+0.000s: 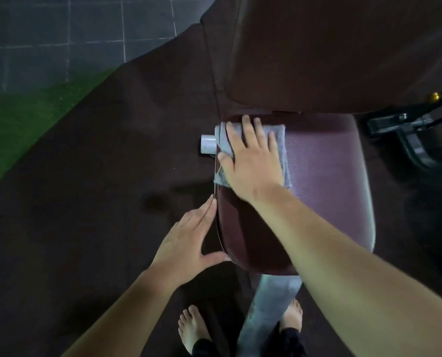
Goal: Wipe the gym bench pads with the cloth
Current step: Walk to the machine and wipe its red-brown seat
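Note:
A maroon seat pad [325,186] fills the middle of the head view, with the darker maroon back pad [330,52] rising beyond it. A grey cloth [283,143] lies on the far left corner of the seat pad. My right hand [250,161] presses flat on the cloth with fingers spread and straight. My left hand [189,243] rests against the seat pad's left side, fingers straight along the edge and thumb at the near corner.
A white tube end [209,144] sticks out left of the seat pad. Black metal frame parts [410,130] stand at the right. A grey frame post [271,305] runs down between my bare feet [192,328]. Dark rubber floor [98,176], green turf [16,124] far left.

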